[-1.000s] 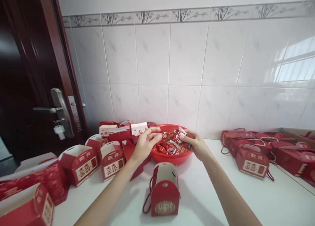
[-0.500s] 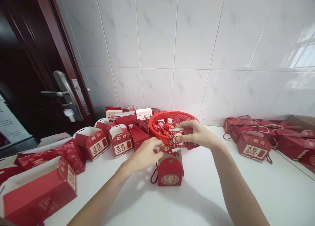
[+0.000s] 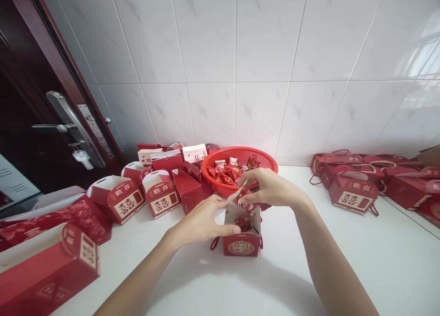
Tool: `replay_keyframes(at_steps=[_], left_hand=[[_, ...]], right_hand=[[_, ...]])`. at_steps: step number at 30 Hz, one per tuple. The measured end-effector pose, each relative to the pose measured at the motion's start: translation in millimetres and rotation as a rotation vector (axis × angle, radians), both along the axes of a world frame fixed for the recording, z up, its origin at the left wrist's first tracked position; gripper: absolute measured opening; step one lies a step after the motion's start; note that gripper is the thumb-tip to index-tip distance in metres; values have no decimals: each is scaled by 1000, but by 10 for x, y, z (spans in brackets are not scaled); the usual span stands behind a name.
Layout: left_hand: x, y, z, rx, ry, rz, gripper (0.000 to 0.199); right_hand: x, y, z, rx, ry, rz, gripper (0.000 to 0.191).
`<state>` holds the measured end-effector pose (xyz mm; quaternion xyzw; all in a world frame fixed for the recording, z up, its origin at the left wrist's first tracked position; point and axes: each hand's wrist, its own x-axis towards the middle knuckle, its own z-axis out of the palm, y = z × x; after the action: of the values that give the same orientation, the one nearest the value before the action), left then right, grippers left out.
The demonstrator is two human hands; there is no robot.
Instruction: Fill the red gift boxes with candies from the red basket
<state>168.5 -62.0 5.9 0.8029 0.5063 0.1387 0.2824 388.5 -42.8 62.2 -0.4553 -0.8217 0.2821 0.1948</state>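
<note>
A small red gift box (image 3: 241,248) with gold characters on its front stands on the white table, its top open. Red-wrapped sweets (image 3: 243,223) show inside it. My left hand (image 3: 202,217) is at the box's left side, the thumb on the front rim and the fingers along the far left edge. With bent fingers, my right hand (image 3: 271,187) pinches a red, white-patterned piece (image 3: 245,200) at the back of the box, which looks like its flap; the fingers partly hide it. Behind the box, a red plastic basket (image 3: 206,171) holds wrapped sweets (image 3: 228,171).
Several open red boxes (image 3: 162,196) stand to the left, a large one (image 3: 48,279) nearest me. Closed red boxes (image 3: 352,194) with cords sit at the right. A tiled wall (image 3: 261,114) rises behind the table; a dark door (image 3: 20,91) with keys is at far left.
My left thumb has moved onto the front rim, and the box top now gapes, showing the sweets inside. My right hand has shifted slightly with the patterned piece, which has tilted back.
</note>
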Motion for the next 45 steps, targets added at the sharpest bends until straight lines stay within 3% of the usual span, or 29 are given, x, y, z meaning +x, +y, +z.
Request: replay_keyframes(at_steps=[6, 15, 21, 27, 32, 38, 45], left_hand=[[-27, -20, -36, -21, 39, 7, 84], [-9, -62, -95, 16, -79, 15, 56], [17, -319, -184, 115, 7, 29, 79], [60, -517, -203, 135, 62, 84, 67], [70, -501, -230, 147, 23, 82, 71], [68, -471, -266, 148, -28, 98, 81], [68, -444, -256, 134, -42, 104, 85]], right_hand=[[-75, 6, -22, 109, 70, 73, 14], [-278, 28, -190, 49, -78, 207, 25], [-231, -56, -116, 97, -128, 255, 19], [-230, -145, -65, 106, -109, 341, 21], [-251, -145, -78, 139, -127, 306, 29], [-205, -186, -40, 156, -43, 301, 12], [-193, -166, -88, 141, -112, 328, 17]])
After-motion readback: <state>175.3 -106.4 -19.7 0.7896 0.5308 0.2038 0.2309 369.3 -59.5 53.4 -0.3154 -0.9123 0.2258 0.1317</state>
